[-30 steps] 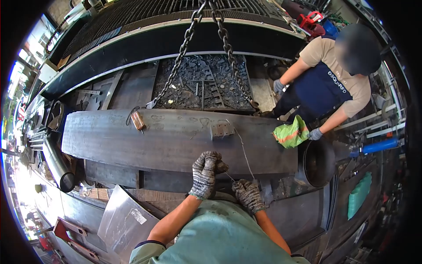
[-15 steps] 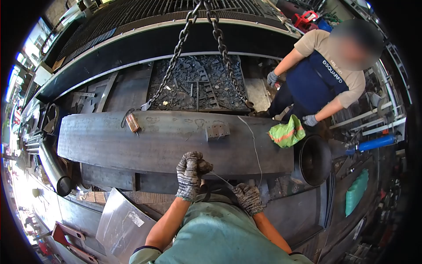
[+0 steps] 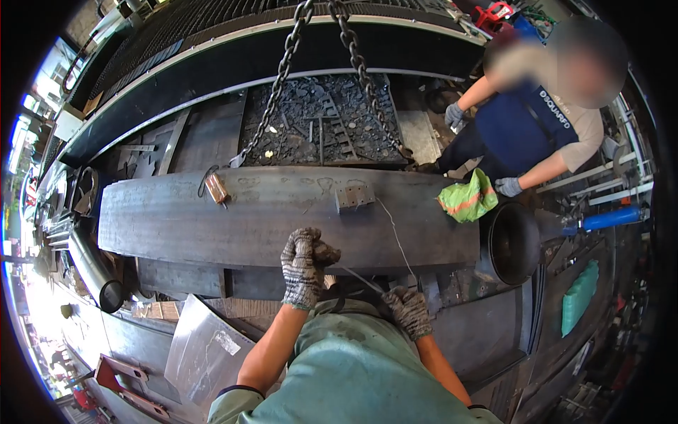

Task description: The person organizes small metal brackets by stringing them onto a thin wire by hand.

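More thin, pale strand [image 3: 363, 280] stretched between the grey-striped, knit-gloved left hand [image 3: 302, 272] and the matching right hand [image 3: 408, 311] than a second earlier; I judged it was being drawn out. On my remote feed, both looked clenched on it, just before the near edge of the long, dark steel plate [image 3: 212, 226]. A co-worker's grey-gloved hand [image 3: 508, 186] had left the green, orange-striped bag [image 3: 467, 201].

Cord [image 3: 362, 279] between hands [image 3: 304, 268], block [image 3: 354, 198] on plate [image 3: 169, 222], bag [image 3: 469, 199] to right
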Action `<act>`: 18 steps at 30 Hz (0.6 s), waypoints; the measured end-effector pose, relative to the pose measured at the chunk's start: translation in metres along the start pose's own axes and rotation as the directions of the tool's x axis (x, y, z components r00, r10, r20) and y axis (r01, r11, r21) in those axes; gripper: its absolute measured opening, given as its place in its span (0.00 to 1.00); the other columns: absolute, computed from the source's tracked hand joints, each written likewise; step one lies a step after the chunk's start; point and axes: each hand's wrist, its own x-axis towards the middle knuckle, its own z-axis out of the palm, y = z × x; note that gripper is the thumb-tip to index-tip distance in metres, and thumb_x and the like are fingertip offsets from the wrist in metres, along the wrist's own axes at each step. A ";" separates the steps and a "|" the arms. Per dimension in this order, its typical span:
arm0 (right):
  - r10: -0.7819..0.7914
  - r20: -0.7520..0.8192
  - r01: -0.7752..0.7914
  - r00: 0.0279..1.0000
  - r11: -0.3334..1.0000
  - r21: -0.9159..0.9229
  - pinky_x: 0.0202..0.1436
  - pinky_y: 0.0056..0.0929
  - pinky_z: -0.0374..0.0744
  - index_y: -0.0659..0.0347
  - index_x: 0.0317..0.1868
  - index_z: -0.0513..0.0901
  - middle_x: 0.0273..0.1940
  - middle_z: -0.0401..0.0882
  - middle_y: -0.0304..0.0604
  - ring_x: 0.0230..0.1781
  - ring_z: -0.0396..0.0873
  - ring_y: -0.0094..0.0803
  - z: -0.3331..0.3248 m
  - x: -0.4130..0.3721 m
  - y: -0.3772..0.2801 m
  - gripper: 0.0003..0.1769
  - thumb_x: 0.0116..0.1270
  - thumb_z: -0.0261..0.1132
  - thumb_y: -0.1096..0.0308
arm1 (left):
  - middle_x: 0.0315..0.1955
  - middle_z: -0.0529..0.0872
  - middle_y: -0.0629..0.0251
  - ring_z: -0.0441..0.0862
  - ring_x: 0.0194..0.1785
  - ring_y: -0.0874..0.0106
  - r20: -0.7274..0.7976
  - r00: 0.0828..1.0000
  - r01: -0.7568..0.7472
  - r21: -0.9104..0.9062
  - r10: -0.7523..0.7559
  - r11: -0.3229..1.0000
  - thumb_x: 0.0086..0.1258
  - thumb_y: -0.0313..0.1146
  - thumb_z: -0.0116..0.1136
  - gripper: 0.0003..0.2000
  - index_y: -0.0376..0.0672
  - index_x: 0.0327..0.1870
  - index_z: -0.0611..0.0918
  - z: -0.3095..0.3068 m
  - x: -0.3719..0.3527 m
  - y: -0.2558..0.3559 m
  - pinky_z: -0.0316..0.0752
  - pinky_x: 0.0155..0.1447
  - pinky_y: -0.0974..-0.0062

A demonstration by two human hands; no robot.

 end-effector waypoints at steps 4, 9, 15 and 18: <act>-0.022 -0.108 0.002 0.994 0.983 -0.184 0.51 0.49 0.80 0.57 0.45 0.87 0.41 0.88 0.52 0.43 0.85 0.51 0.015 0.012 0.000 0.23 0.77 0.58 0.45 | 0.25 0.82 0.64 0.82 0.26 0.68 0.011 0.998 -0.070 0.057 0.069 0.996 0.78 0.33 0.60 0.06 0.40 0.45 0.84 0.011 -0.009 -0.002 0.85 0.37 0.58; -0.217 -0.126 0.163 0.968 0.925 -0.343 0.50 0.46 0.82 0.55 0.47 0.86 0.42 0.88 0.51 0.43 0.86 0.49 0.032 0.013 0.017 0.24 0.77 0.55 0.43 | 0.23 0.81 0.65 0.83 0.27 0.68 -0.041 0.995 -0.084 0.084 0.088 0.993 0.78 0.34 0.60 0.07 0.40 0.46 0.84 0.011 -0.009 0.001 0.85 0.36 0.60; -0.077 0.035 0.084 0.996 0.961 -0.262 0.47 0.39 0.83 0.48 0.44 0.89 0.40 0.89 0.42 0.39 0.88 0.42 0.008 -0.002 0.023 0.25 0.75 0.56 0.39 | 0.19 0.72 0.71 0.69 0.20 0.74 -0.044 0.994 -0.094 0.145 0.102 0.985 0.78 0.38 0.61 0.10 0.40 0.45 0.81 0.005 0.012 0.026 0.70 0.28 0.68; -0.125 0.008 0.122 0.992 0.955 -0.271 0.45 0.38 0.84 0.51 0.41 0.90 0.35 0.89 0.41 0.37 0.88 0.38 -0.003 -0.004 0.020 0.21 0.73 0.63 0.44 | 0.17 0.63 0.79 0.59 0.19 0.79 0.019 1.000 0.019 -0.007 -0.019 1.000 0.79 0.39 0.60 0.07 0.48 0.43 0.80 -0.019 0.032 0.026 0.64 0.29 0.72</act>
